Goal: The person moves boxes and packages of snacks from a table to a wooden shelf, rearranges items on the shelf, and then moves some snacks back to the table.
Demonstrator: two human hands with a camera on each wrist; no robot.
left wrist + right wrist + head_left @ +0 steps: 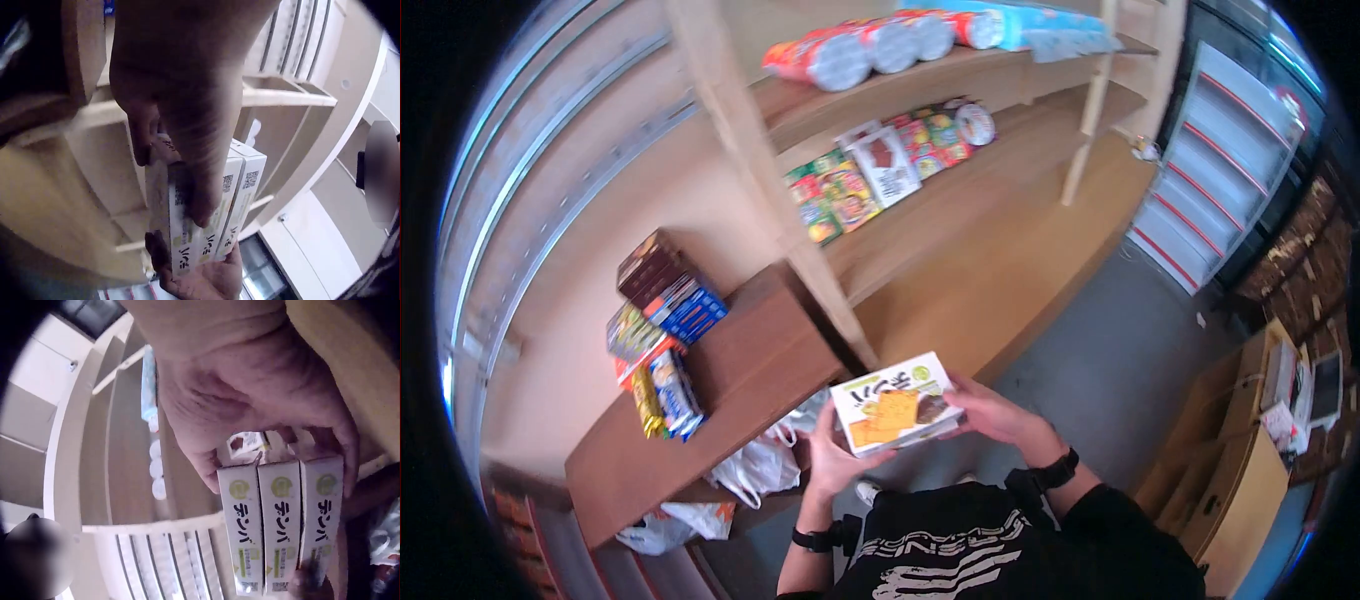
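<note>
A stack of three white biscuit boxes (892, 408) is held between both hands in front of the body, with yellow biscuits and dark Japanese-style lettering on the top face. My left hand (838, 458) grips the stack at its near left end, thumb on the edge. On the opposite end, my right hand (997, 412) holds it with thumb and fingers spread across the boxes. The right wrist view shows the narrow sides of the boxes (281, 528) lined up beside each other, the right palm (250, 394) over one end.
To the left, a brown table (745, 355) carries biscuit packets (673, 388) and dark and blue boxes (688, 308). White plastic bags (760, 470) sit beneath it. Wooden shelves (1000, 165) ahead hold colourful packets (850, 195) and red-wrapped rolls (835, 60). A white rack (1210, 175) stands far right.
</note>
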